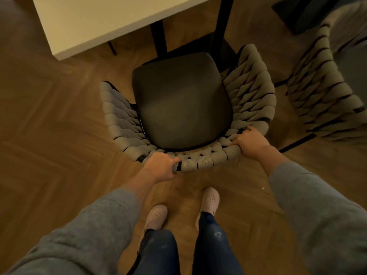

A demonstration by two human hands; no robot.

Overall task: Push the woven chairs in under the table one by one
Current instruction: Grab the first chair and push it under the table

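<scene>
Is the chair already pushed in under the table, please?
No, the whole seat of the chair lies clear of the table edge, while the left hand and right hand grip its woven back.

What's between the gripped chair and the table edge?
Head view: only a strip of wood floor and the table's black legs separate the woven chair from the white table.

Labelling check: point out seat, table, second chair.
seat (182, 100), head view, middle of cushion.
table (95, 20), head view, bare white top.
second chair (321, 92), head view, woven side.

no readable text, labels, or signs
</scene>
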